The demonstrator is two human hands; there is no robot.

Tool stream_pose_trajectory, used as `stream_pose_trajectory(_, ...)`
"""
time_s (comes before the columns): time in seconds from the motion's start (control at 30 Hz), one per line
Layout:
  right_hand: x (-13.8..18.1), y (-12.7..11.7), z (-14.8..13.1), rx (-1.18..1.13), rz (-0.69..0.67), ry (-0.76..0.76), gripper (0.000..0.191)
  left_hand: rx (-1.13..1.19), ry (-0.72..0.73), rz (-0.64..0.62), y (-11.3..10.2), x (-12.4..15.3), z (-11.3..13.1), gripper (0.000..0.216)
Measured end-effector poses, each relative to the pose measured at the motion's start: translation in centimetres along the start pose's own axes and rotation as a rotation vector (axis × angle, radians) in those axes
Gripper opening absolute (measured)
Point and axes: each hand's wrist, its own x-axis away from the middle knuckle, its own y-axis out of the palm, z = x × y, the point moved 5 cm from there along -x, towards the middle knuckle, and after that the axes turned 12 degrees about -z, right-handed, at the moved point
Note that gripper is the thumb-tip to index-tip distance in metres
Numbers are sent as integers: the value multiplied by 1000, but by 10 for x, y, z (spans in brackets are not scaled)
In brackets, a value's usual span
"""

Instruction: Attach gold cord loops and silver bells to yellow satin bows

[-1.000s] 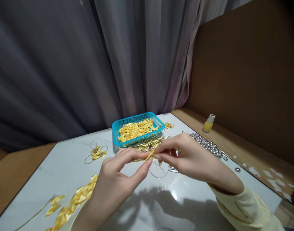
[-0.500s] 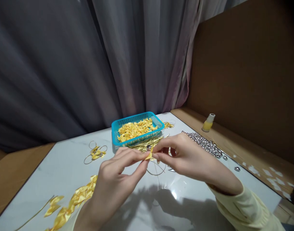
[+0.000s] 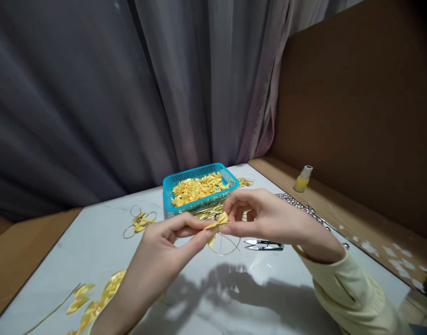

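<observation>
Both my hands meet above the white table point(image 3: 94, 242), pinching one small yellow ribbon bow point(image 3: 218, 222). My left hand point(image 3: 164, 253) grips the bow's left side between thumb and fingers. My right hand point(image 3: 265, 218) pinches its right side. A thin gold cord loop point(image 3: 224, 247) hangs under the bow. A small silver bead shows just above the bow, by my right fingertips.
A teal basket point(image 3: 199, 186) of yellow bows stands behind my hands, with gold cords beside it. Small snips point(image 3: 264, 244) lie under my right hand. Silver beads point(image 3: 304, 208) and a yellow bottle point(image 3: 302, 179) are at the right; finished bows point(image 3: 140, 222) and ribbon point(image 3: 94, 304) at the left.
The bow has been pulled out flatter between my fingers. My right hand rose slightly, uncovering the snips on the table.
</observation>
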Motion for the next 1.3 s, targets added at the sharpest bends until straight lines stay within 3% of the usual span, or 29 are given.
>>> stream_pose_trajectory(0.17, -2, 3, 6, -237, -106, 55, 30, -66, 2, -27, 2, 1, 5, 4)
stream_pose_trajectory(0.4, -4, 5, 9, -260, -169, 75, 30, 13, -14, -83, 7, 0, 2, 7)
stream_pose_trajectory(0.57, -4, 5, 13, -273, -195, 47, 28, 85, -121, -119, 10, -1, -3, 16)
stream_pose_trajectory(0.83, -3, 6, 9, -273, -149, 73, 24, 174, -277, -69, 15, 3, -1, 26)
stream_pose_trajectory(1.03, -2, 9, 7, -235, -155, 68, 10, 118, -215, -158, 13, -3, -1, 28)
stream_pose_trajectory(1.3, 0, 11, 7, -145, -185, 64, 8, -118, -169, -277, 12, -5, -1, 26)
